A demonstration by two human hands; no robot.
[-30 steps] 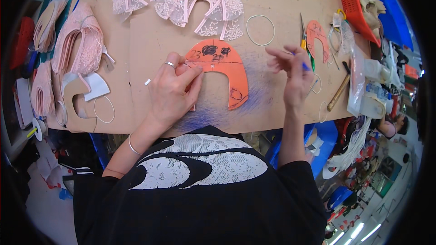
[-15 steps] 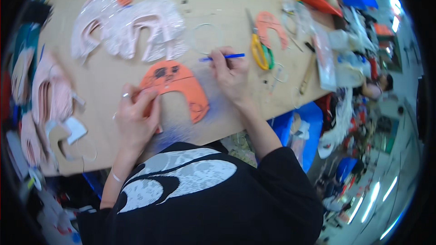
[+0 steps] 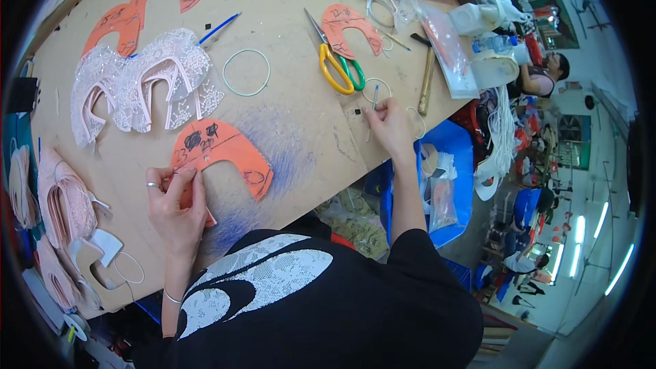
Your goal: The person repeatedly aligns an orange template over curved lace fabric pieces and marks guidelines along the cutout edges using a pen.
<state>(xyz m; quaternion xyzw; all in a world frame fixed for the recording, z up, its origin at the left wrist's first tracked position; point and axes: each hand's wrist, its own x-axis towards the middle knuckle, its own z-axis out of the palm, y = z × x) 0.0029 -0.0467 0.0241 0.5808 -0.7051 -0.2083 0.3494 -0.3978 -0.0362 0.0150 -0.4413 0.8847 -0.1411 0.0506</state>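
In the lower left of the frame, the left hand (image 3: 176, 208) pinches one leg of the orange arch-shaped template (image 3: 247, 159) against the bench (image 3: 294, 61), apparently to steady it. Right of centre, the right hand (image 3: 391, 125) has its fingertips drawn narrow at a slim clear pen (image 3: 375, 96); whether they grip it or only touch it, I cannot tell. The scissors (image 3: 323, 46) and lace pieces (image 3: 184, 75) lie beyond, seemingly set aside to leave the template unobstructed.
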